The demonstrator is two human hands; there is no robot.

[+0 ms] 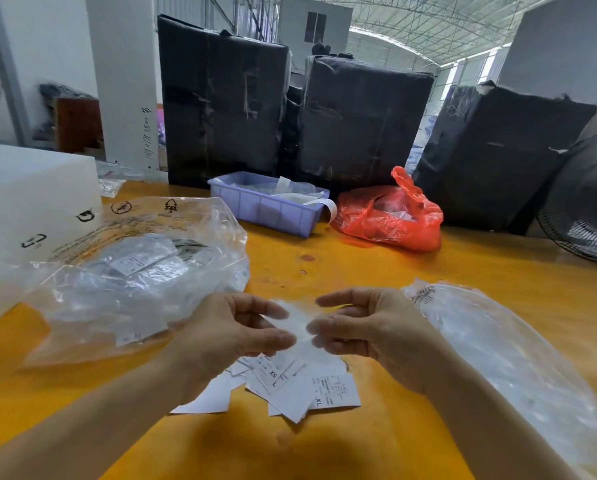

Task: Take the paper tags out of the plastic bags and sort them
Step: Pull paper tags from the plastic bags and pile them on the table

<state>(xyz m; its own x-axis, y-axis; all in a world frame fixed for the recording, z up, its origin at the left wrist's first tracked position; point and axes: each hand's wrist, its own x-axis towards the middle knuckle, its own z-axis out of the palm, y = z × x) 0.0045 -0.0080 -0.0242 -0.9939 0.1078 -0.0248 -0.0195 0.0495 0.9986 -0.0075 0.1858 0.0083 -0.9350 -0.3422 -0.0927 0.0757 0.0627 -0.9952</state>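
Note:
My left hand [236, 336] and my right hand [366, 336] meet over the yellow table and pinch a small clear plastic bag [299, 318] between their fingertips, one hand on each side. Its contents are blurred. Under the hands lies a loose heap of white paper tags [300, 386] printed with sizes such as XS, L and XL. A big clear plastic bag [134, 268] holding more tags lies to the left. Another clear plastic bag [512, 358] lies flat on the right.
A purple plastic bin [266, 206] with white strips stands at the back middle, a red plastic bag [390, 216] beside it. Black wrapped bales [359, 123] line the far edge. A white box [23, 209] sits at the left, a fan [588, 202] at the right.

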